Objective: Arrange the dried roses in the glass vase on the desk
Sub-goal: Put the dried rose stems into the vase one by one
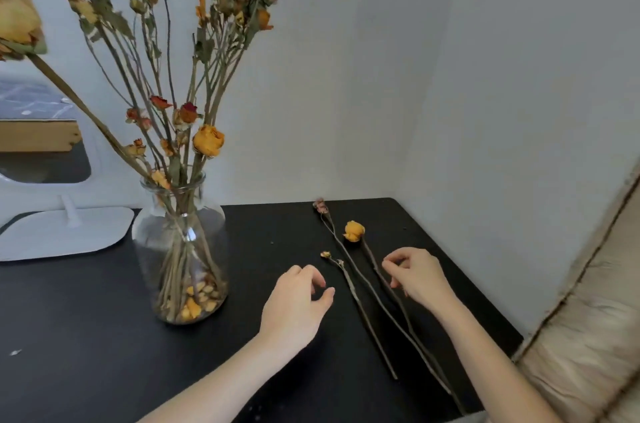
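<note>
A clear glass vase (180, 246) stands on the black desk (86, 336), holding several dried roses (207, 140) with loose petals at its bottom. Three dried stems lie flat on the desk to the right: a small-budded one (349, 284), a long one with a pinkish head (320, 205), and one with an orange head (354, 231). My left hand (298, 301) hovers just left of the small-budded stem, fingers curled and apart, holding nothing. My right hand (417, 275) rests over the orange rose's stem, fingertips pinched at it; the stem still lies on the desk.
A white stand mirror (65, 232) sits at the back left of the desk. Grey walls meet in a corner behind the desk. A beige cushioned seat (588, 336) borders the desk's right edge.
</note>
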Tool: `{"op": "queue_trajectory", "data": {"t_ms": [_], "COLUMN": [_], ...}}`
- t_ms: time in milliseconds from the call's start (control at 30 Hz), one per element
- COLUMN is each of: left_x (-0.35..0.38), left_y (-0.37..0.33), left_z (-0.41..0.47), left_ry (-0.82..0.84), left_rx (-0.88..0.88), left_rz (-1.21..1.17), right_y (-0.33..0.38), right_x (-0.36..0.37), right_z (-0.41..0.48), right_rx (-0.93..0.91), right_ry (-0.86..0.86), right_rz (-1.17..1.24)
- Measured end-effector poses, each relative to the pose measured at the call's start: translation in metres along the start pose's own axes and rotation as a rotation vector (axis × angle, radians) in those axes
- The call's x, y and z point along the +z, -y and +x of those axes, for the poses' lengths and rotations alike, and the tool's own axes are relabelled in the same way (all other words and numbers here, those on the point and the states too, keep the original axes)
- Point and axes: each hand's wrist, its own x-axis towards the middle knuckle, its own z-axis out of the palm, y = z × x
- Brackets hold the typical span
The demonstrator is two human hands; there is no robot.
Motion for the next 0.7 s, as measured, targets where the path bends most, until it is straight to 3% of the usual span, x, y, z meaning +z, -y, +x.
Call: {"op": "queue_trajectory", "data": {"t_ms": [233,700], "left_x": [0.052,0.049], "left_y": [-0.022,-0.017], "left_z": [0.044,0.046], "left_ry": [0.083,0.128], "left_rx": [-0.116,-0.207], "left_rz": [0.428,0.41], "right_y": [0.001,0.012], "right_x": [0.015,0.029], "right_z": [0.007,0.015], "right_rx": [-0.023,0.06], "right_ry": [0.188,0.236], "right_rz": [-0.221,-0.278]}}
